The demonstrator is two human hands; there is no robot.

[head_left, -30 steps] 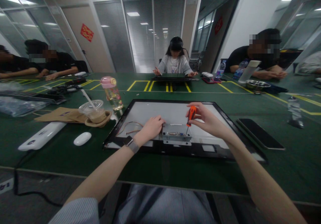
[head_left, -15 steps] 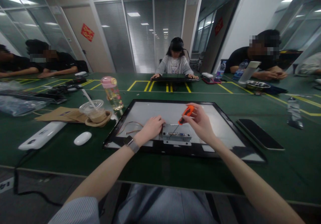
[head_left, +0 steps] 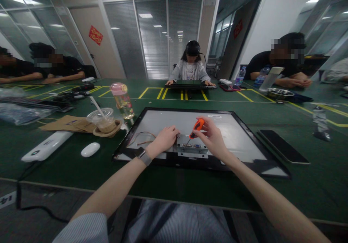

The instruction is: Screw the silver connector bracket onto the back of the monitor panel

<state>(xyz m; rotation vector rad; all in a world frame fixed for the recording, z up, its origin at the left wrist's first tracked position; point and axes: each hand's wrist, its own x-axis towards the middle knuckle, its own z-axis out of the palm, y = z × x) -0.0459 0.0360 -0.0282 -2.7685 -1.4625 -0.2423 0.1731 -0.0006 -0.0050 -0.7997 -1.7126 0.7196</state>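
Observation:
A flat display panel [head_left: 228,119] with a black frame and pale back lies on the green table before me. At its near middle sits a metal bracket [head_left: 193,155] with connector ports. My right hand [head_left: 213,136] grips an orange and black screwdriver [head_left: 197,128] by its handle. The shaft slants down to the left, its tip at the bracket's port side; whether it sits in a screw cannot be told. My left hand [head_left: 166,138] rests at the bracket's left edge, fingers bent together, and what they pinch is hidden. Thin cables [head_left: 144,137] lie left of it.
To the left are a white mouse [head_left: 90,149], a white power strip [head_left: 46,147], a plastic cup [head_left: 104,119] in a cardboard holder, and a pink-capped bottle [head_left: 122,99]. A black phone [head_left: 282,146] lies to the right. A person [head_left: 190,67] sits opposite, both hands on another panel.
My right hand and the screwdriver have shifted left and slightly down, and the handle stands more upright. My left hand stays at the bracket.

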